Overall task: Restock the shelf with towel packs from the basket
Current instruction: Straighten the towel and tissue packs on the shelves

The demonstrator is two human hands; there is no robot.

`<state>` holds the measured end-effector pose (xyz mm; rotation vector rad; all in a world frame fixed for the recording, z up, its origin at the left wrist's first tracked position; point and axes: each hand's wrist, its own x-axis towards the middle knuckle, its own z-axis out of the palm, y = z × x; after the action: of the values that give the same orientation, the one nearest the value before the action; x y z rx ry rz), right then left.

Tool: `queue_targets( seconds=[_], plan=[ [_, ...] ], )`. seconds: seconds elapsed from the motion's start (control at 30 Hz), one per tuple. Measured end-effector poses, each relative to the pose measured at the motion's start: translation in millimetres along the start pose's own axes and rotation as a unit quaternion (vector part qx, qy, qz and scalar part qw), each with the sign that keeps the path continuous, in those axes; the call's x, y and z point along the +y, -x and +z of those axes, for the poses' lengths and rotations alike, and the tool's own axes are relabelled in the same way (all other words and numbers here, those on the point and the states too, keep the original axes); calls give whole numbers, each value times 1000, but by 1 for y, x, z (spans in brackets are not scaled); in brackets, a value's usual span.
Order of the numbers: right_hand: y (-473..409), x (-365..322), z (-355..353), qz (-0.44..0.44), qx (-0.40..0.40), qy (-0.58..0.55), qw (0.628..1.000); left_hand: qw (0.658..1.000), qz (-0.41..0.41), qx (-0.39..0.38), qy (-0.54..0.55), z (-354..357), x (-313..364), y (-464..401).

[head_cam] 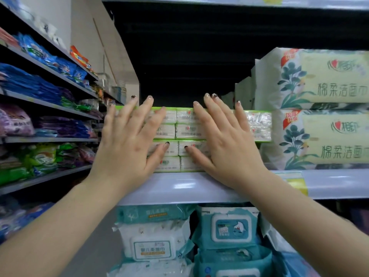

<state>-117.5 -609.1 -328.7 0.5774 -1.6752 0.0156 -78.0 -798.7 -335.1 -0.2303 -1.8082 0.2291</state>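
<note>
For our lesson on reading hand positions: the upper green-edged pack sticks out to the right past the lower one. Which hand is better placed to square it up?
The right hand. It already lies flat on the upper pack, nearer its overhanging right end; the left hand covers the stack's left side.

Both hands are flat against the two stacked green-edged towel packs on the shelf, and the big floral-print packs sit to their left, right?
Not quite. The head view shows the left hand and right hand spread flat, fingers open, against the two stacked green-edged towel packs on the white shelf. But the big floral-print packs sit to their right, not their left.
</note>
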Motion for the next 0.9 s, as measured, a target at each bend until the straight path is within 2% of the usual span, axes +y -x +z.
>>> queue_targets(
  seconds=[0.2,0.47,0.9],
  plan=[
    [-1,-4,2,17,-4,-2,1000,999,44,8,-6,8,5,-7],
    [-17,-32,10,88,70,-12,994,997,52,50,7,16,3,-6],
    [-14,-37,3,119,58,7,991,996,62,26,65,11,6,-3]
  ],
)
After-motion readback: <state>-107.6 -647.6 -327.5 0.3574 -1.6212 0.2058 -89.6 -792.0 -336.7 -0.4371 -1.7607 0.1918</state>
